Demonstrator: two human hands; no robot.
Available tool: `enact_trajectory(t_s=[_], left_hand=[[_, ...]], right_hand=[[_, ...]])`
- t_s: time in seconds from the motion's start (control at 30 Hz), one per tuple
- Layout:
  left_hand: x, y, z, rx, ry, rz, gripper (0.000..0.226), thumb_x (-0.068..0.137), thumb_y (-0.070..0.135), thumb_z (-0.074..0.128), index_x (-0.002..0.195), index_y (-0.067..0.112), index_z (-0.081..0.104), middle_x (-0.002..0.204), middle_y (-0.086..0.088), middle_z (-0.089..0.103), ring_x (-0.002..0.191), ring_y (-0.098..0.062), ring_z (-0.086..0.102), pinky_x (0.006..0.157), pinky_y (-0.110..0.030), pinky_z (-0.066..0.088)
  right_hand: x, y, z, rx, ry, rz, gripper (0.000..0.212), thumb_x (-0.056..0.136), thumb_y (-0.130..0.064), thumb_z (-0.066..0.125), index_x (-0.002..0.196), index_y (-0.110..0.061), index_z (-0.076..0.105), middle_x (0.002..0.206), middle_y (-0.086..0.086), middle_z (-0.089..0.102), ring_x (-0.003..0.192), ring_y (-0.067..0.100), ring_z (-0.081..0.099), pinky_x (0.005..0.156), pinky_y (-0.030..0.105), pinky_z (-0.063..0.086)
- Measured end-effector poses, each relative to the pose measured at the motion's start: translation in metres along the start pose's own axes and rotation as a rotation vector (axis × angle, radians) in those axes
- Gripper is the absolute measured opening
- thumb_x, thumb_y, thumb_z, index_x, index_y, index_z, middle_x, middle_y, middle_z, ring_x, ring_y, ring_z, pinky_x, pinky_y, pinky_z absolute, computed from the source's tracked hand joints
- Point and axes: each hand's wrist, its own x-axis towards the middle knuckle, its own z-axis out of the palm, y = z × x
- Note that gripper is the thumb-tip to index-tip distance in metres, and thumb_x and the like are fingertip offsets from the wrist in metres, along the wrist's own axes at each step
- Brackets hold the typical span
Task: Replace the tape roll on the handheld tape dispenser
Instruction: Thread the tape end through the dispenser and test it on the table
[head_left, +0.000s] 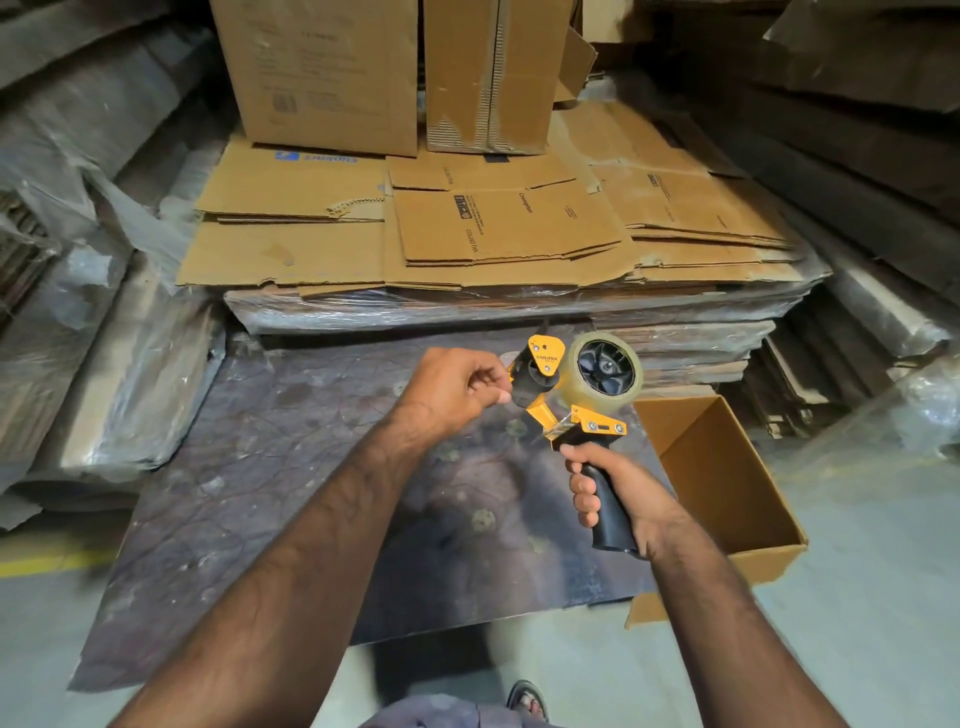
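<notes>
The handheld tape dispenser (566, 410) has an orange frame and a black pistol handle. My right hand (618, 493) is wrapped around that handle and holds the tool upright over the dark board. A roll of clear tape (605, 370) sits on the black hub at the dispenser's upper right. My left hand (457, 391) is at the tool's front, beside the black roller and orange flap. Its thumb and forefinger are pinched together there; a clear tape end between them is too faint to confirm.
Under my hands lies a dark stained board (332, 478) on the floor. An open cardboard box (727, 478) stands just right of my right hand. Flattened cartons (467, 228) are stacked ahead, upright boxes (332, 78) behind them, plastic-wrapped bundles (93, 364) at both sides.
</notes>
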Motion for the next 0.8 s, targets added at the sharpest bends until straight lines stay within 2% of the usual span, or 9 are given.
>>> enact_trajectory(t_s=[0.1,0.23,0.33,0.43,0.57,0.7,0.8], left_hand=[[0.003,0.004,-0.014,0.038,-0.062,0.026,0.007,0.077,0.015,0.085,0.08,0.018,0.079,0.068,0.013,0.069,0.059,0.007,0.057,0.061,-0.006,0.042],[0.005,-0.001,-0.033,0.016,-0.071,0.011,0.009,0.076,0.014,0.086,0.079,0.019,0.079,0.074,0.009,0.074,0.059,0.011,0.057,0.058,-0.003,0.042],[0.01,0.003,-0.044,-0.011,-0.094,0.087,0.011,0.077,0.016,0.085,0.086,0.019,0.079,0.079,0.01,0.075,0.064,0.011,0.059,0.065,-0.007,0.044],[0.018,0.017,-0.059,-0.065,-0.233,0.173,0.014,0.078,0.018,0.084,0.091,0.02,0.079,0.084,0.011,0.076,0.075,0.0,0.066,0.073,-0.018,0.054],[0.027,0.043,-0.077,0.019,-0.451,0.274,0.01,0.082,0.019,0.082,0.092,0.019,0.079,0.083,0.015,0.076,0.077,0.001,0.07,0.074,-0.015,0.053],[0.029,0.059,-0.069,0.111,-0.414,0.363,0.003,0.089,0.021,0.075,0.089,0.024,0.074,0.078,0.011,0.073,0.068,0.003,0.066,0.068,-0.02,0.055],[0.029,0.063,-0.064,0.149,-0.38,0.405,0.004,0.09,0.024,0.073,0.089,0.027,0.071,0.079,0.012,0.071,0.071,0.001,0.064,0.069,-0.024,0.056]], right_hand=[[-0.001,0.009,-0.001,-0.018,0.035,-0.044,0.027,0.087,-0.017,0.07,0.066,-0.016,0.053,0.053,0.001,0.043,0.038,0.013,0.039,0.036,0.023,0.034],[-0.008,0.014,-0.014,-0.028,0.079,-0.063,0.027,0.088,-0.017,0.068,0.067,-0.016,0.051,0.055,0.001,0.041,0.039,0.013,0.037,0.038,0.023,0.034],[-0.016,0.024,-0.018,-0.041,0.017,-0.033,0.028,0.086,-0.015,0.068,0.063,-0.015,0.052,0.051,0.002,0.041,0.034,0.013,0.038,0.035,0.023,0.035],[-0.019,0.034,-0.016,0.023,-0.065,-0.014,0.028,0.08,-0.014,0.07,0.057,-0.014,0.053,0.045,0.0,0.042,0.029,0.011,0.037,0.032,0.021,0.034],[-0.023,0.045,-0.019,0.101,-0.124,-0.023,0.026,0.069,-0.021,0.074,0.057,-0.015,0.053,0.044,-0.001,0.042,0.027,0.01,0.037,0.03,0.021,0.034],[-0.028,0.05,-0.022,0.125,-0.186,-0.037,0.036,0.064,-0.023,0.085,0.059,-0.016,0.05,0.044,-0.002,0.043,0.028,0.011,0.039,0.031,0.02,0.036],[-0.03,0.053,-0.022,0.165,-0.206,-0.051,0.035,0.066,-0.022,0.085,0.058,-0.015,0.051,0.043,-0.002,0.043,0.027,0.01,0.04,0.031,0.02,0.037]])
